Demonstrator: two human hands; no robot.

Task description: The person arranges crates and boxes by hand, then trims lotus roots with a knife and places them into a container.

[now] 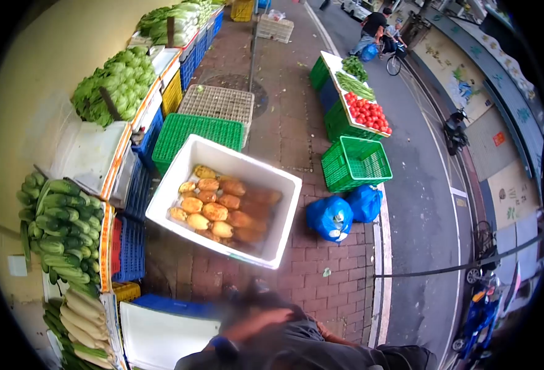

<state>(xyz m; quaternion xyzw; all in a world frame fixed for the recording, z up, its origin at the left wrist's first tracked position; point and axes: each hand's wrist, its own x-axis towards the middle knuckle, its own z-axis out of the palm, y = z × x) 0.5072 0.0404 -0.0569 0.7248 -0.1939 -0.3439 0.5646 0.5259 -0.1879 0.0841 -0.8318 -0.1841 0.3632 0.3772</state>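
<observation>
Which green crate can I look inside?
The green crate between the tomatoes and blue bags. Its top is open; the one by the white box shows flat mesh, and those under the tomatoes are covered.

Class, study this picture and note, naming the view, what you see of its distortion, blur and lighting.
Head view: strong wide-angle distortion, black rounded edges, the street tilted; the forearm at the bottom smeared; soft light, no hard shadows; a small bright streak at far right; orange-brown pieces in the white box dimmer towards its right.
</observation>
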